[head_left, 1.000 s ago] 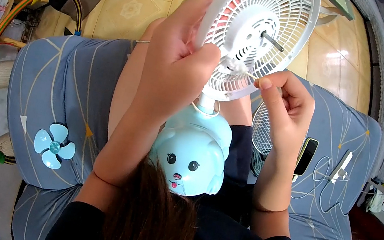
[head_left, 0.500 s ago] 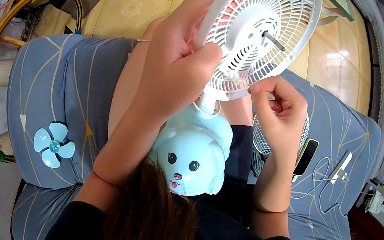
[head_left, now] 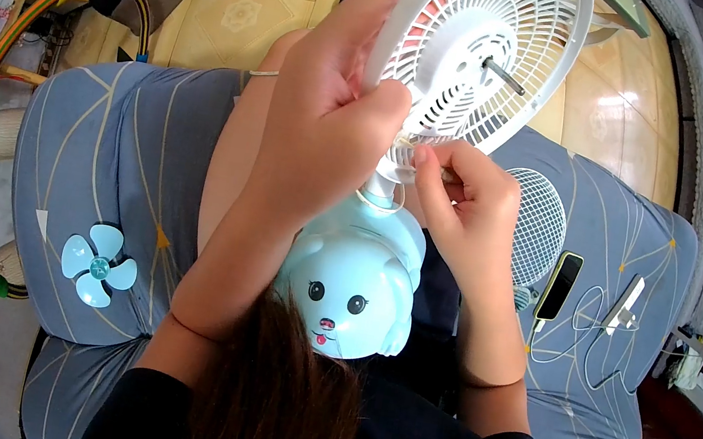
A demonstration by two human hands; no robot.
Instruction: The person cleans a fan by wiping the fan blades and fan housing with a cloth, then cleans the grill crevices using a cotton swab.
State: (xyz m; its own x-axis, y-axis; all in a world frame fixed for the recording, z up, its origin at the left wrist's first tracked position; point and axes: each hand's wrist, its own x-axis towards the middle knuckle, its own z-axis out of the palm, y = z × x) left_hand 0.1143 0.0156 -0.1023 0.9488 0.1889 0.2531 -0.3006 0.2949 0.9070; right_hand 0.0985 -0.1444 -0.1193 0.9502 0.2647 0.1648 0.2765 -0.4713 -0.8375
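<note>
A round, white plastic rear grille (head_left: pixel 453 60) is held tilted above a light-blue, puppy-shaped plastic fan base (head_left: pixel 348 301), which rests at the person's lap. The rim is clasped by the left hand (head_left: pixel 335 117): that grip is closed, with the thumb laid on the inner face and the fingers behind. By the right hand (head_left: pixel 467 209), thumb and forefinger are brought together at the grille's lower edge, apparently on a thin, whitish piece (head_left: pixel 406 143) that is too small to be identified.

As far as can be judged, the fan is partly apart. The rear grille seems to be joined to the base by a white neck (head_left: pixel 382 188), but a bare, grey metal shaft (head_left: pixel 506 76) is left sticking out of the hub. A light-blue, plastic fan blade (head_left: pixel 99 265) is not mounted; it lies on the grey-blue, patterned sofa (head_left: pixel 615 222) at the left. No front cover is fitted; a round, white mesh guard (head_left: pixel 534 229) is seen beside the right arm. Whether the work at the lower edge is finished cannot be told.
</note>
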